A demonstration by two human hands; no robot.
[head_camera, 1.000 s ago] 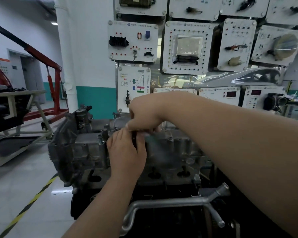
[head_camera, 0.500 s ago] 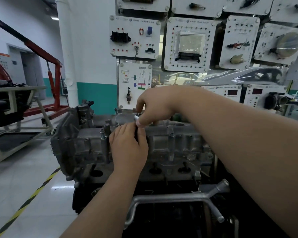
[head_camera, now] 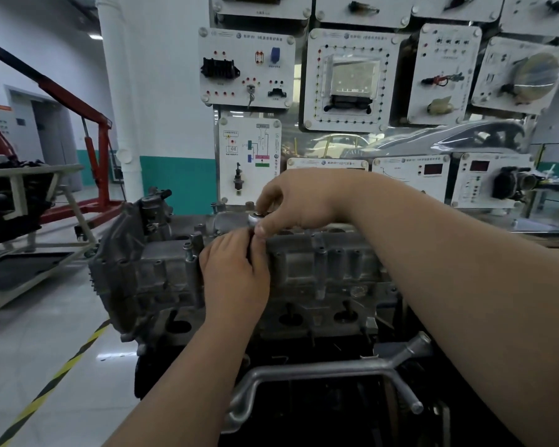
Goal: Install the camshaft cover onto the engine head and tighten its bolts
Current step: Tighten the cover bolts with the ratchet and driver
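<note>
Red-painted steel marks the far left: an engine hoist (head_camera: 91, 137) stands well apart from the work, beyond a yellow-and-black floor tape (head_camera: 62, 372). Neither bears on the job.

At centre, the grey cast camshaft cover (head_camera: 320, 262) sits in place atop the engine head (head_camera: 304, 314). Several bolts (head_camera: 320, 250) stand in their bosses along its near edge.

The left hand (head_camera: 236, 275) lies against the cover's near face, fingers curled round the dark handle of a ratchet (head_camera: 257, 218). Most of the handle is hidden under the palm. Judged purpose: to supply the swing while bracing the tool against the casting.

Just above and to the right, the right hand (head_camera: 299, 201) reaches across, thumb and forefinger pinched on the ratchet's silver head, the other fingers loosely bent. This hold likely keeps the socket square on a bolt at the cover's top. That bolt is hidden.

Assessment: cover fitted, tightening under way. The number of fasteners already torqued cannot be told.

Lower right, a bare metal pipe (head_camera: 320, 371) crosses the engine's front beneath the forearms, a possible snag. White training panels (head_camera: 349, 79) hang on the wall behind.
</note>
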